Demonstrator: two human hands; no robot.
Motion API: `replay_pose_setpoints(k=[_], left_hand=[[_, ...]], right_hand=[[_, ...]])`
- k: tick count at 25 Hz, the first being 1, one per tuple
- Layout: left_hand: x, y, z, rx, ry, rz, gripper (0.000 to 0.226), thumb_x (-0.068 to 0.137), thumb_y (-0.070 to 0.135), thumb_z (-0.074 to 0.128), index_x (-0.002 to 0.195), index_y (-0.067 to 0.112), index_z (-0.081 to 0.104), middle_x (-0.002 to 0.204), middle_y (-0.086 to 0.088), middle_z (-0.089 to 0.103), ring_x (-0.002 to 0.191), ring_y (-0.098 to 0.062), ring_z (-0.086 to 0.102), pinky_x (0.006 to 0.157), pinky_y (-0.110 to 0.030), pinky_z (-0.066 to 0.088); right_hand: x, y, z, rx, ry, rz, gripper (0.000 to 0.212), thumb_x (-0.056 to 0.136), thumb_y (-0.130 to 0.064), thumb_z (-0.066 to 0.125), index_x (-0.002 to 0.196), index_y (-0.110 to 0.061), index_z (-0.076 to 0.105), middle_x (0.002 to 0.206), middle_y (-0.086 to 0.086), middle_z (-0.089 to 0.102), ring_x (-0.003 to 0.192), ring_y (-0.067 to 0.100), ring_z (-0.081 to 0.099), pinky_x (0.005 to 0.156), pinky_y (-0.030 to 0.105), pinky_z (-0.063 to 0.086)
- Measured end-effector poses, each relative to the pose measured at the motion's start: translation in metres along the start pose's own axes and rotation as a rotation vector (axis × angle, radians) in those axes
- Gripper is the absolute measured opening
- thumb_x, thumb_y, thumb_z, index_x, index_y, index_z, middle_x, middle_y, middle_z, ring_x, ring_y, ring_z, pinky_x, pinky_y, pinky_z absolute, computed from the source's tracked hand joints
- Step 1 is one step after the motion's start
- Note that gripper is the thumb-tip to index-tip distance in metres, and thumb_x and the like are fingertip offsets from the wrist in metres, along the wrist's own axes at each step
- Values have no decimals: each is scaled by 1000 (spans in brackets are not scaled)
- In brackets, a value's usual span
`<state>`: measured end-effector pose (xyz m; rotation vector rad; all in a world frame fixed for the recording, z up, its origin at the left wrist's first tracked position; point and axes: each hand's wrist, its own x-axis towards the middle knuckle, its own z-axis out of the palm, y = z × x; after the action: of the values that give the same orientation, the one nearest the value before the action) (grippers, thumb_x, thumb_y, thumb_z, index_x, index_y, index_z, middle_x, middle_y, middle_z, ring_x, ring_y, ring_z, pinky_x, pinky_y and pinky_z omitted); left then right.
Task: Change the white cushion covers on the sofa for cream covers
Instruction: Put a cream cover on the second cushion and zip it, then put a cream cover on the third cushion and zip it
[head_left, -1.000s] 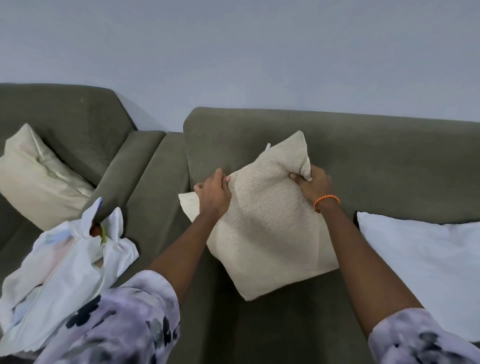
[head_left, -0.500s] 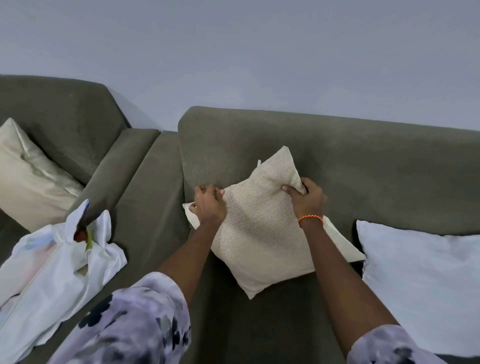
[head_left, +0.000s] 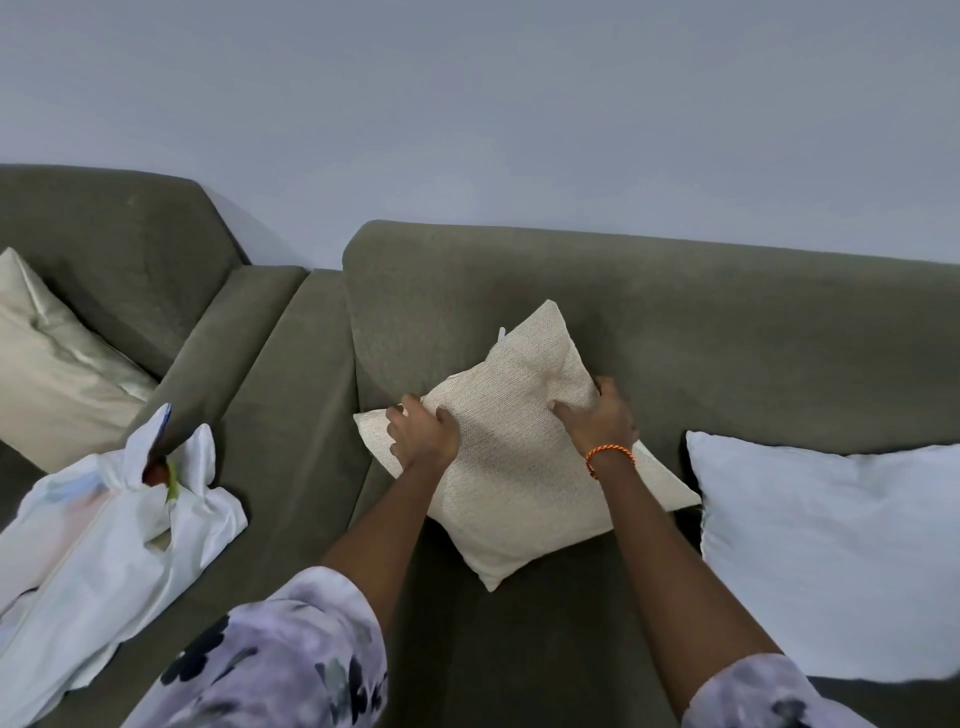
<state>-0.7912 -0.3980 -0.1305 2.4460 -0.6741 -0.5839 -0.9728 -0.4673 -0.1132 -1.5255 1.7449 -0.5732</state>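
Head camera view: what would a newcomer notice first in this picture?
First, the cream woven cushion standing on one corner against the back of the olive-green fabric sofa, gripped on its edges by the left hand and the right hand. Next, the plain white cushion lies just right of it, and crumpled white covers lie on the left seat.

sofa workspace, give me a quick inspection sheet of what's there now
surface: olive sofa seat and backrest
job's things: cream cushion tilted against the backrest; white cushion at right, not yet changed; second cream cushion far left
clutter: crumpled white fabric on the left seat
hands: left hand and right hand both grip the cream cushion's sides
cables: nothing seen
surroundings: plain grey wall
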Motion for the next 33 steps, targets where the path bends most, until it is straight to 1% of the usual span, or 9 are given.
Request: replay_pose_setpoints(k=[5,9,13,16,19,24,28,30,33], left_hand=[[-23,-6,-15,-20,-122,129,40,92,20,51,128,7,42,132,-17,39,115,-33,48,91,-45,45],[-42,-9,-29,-79,-188,201,30,92,17,50,120,7,48,119,-11,50,104,-28,54,87,-41,48],[-68,-16,-56,-167,-237,202,17,94,17,45,104,8,56,85,2,57,81,-18,53,63,-27,44],[-90,-43,-80,-226,-270,159,21,95,19,47,102,5,60,96,-6,66,84,-18,56,73,-28,44],[-114,-93,-108,-329,-297,79,15,94,18,48,91,10,60,98,-9,67,83,-19,58,80,-32,49],[-147,-192,-169,-503,-133,-88,18,91,11,49,77,18,58,86,-7,68,76,-19,60,74,-30,51],[-185,-293,-229,-602,5,-175,24,88,12,51,65,17,55,69,-6,63,66,-22,56,66,-32,47],[-207,-347,-257,-623,86,-252,20,82,21,51,63,19,55,74,-11,67,72,-26,61,71,-37,52],[-231,-425,-290,-660,159,-397,21,81,21,52,62,17,56,87,-16,71,84,-31,67,79,-38,53]], right_hand=[[-24,-2,-16,124,-14,-17,49,76,-14,70,122,-12,51,118,8,59,110,28,56,95,44,46],[-48,-10,-26,187,-22,-50,37,83,-7,64,119,-7,55,123,12,58,111,27,57,82,28,45],[-87,-28,-30,226,-35,-99,18,85,-6,59,103,-6,63,101,9,64,97,22,61,76,26,49],[-128,-41,-18,224,-142,-122,8,87,-9,59,91,-12,65,87,3,64,86,19,61,65,17,44],[-179,-53,10,203,-302,-149,9,86,-10,61,82,-18,64,87,5,68,83,19,65,68,23,48],[-281,-78,73,158,-499,-215,8,86,-8,60,87,-14,65,84,3,69,75,16,65,68,25,49],[-388,-89,143,160,-677,-224,19,84,-3,60,72,-18,61,78,5,68,61,9,61,54,16,44],[-443,-93,179,159,-791,-239,24,85,2,56,69,-16,58,74,7,66,51,2,60,45,11,42],[-519,-102,230,151,-928,-238,27,87,6,53,68,-13,55,69,4,61,38,-8,54,36,7,38]])
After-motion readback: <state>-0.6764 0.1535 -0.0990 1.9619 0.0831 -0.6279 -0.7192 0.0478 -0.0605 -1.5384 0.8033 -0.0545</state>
